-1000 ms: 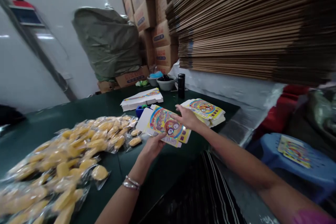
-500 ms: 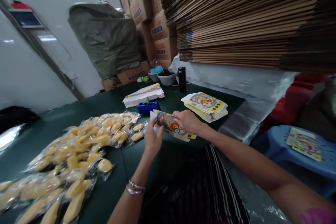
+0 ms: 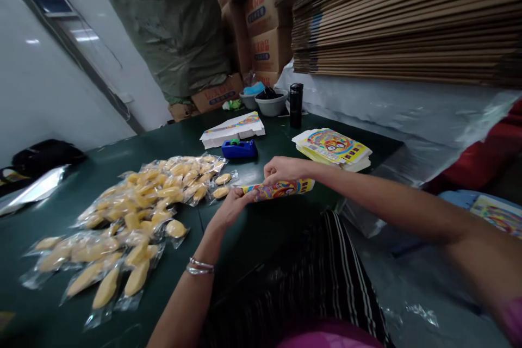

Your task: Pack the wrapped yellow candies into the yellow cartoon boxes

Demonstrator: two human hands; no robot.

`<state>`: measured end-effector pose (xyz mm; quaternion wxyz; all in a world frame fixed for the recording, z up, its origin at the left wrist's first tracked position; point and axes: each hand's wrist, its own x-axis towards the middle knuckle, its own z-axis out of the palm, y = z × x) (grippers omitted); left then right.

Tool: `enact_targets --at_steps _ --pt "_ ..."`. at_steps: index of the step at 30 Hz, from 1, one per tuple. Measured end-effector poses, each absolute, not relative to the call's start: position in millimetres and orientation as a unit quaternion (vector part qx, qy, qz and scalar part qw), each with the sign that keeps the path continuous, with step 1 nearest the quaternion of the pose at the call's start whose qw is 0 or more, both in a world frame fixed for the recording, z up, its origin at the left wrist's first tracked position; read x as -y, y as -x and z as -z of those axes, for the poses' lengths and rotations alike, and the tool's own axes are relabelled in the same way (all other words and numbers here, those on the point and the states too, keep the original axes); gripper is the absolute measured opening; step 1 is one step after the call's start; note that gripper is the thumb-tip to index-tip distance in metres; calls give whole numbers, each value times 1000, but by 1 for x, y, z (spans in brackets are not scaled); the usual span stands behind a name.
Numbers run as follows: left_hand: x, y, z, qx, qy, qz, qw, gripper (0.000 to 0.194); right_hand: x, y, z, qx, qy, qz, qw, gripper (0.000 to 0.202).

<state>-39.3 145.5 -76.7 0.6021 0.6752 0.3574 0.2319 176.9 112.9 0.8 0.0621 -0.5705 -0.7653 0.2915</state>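
A colourful yellow printed carton [image 3: 281, 190] lies level over the near edge of the green table, its print facing me. My left hand [image 3: 232, 205] grips its left end, thumb along the front. At the carton's upper edge, my right hand [image 3: 281, 168] is closed, fingertips pinched on its left half. Whether the carton's ends are folded in is hidden by my fingers. Close to my left hand lie wrapped yellow pieces [image 3: 222, 191] in clear film. Behind the hands sits a blue tape dispenser [image 3: 240, 149], and to the right a stack of flat printed cartons [image 3: 332, 145].
Many film-wrapped yellow pieces [image 3: 138, 217] spread over the table's left side. White flat cartons [image 3: 232, 131], grey bowls [image 3: 272, 103] and a black bottle [image 3: 296, 106] stand further back. Stacked cardboard [image 3: 391, 27] rises at the right; a blue stool [image 3: 459, 198] holds another printed carton [image 3: 495, 215].
The carton has turned from slanting down rightward to nearly level. My right hand has shifted towards its upper left edge, and the view has tilted down and moved left.
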Motion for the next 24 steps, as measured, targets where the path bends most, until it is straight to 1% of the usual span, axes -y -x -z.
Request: enact_targets --at_steps 3,4,5,7,8,11,13,14,16,17,19,21,22,24 --pt "-139 39 72 -362 -668 -233 607 42 -130 -177 2 746 534 -398 17 31" --pt "-138 39 72 -365 -664 -233 610 41 -133 -175 4 741 524 -420 8 31" --pt "-138 38 73 -368 -658 -234 613 41 -136 -173 7 739 518 -432 4 27" --pt "-140 35 78 -376 -644 -243 620 38 -138 -170 10 739 516 -432 17 11" --pt "-142 33 81 -378 -635 -253 625 36 -139 -170 10 739 520 -426 33 9" --pt "-152 32 86 -387 -592 -330 625 35 -140 -178 6 725 532 -425 107 17" --pt "-155 35 80 -404 -550 -414 603 36 -137 -185 1 699 524 -454 174 10" --pt "-154 38 75 -411 -529 -450 591 38 -132 -187 0 681 514 -478 212 10" --pt "-143 45 63 -413 -498 -481 592 48 -118 -183 5 638 482 -530 283 27" --pt "-133 47 59 -408 -488 -477 607 54 -108 -177 12 617 463 -554 313 37" --pt "-110 52 55 -399 -470 -458 641 57 -84 -159 33 579 433 -590 361 52" --pt "-86 55 56 -403 -472 -446 645 58 -59 -140 59 531 406 -627 401 59" --pt "-74 57 58 -409 -474 -444 641 62 -46 -134 71 472 378 -661 443 62" --pt "-52 60 60 -431 -471 -446 628 79 -23 -126 87 398 332 -691 505 79"
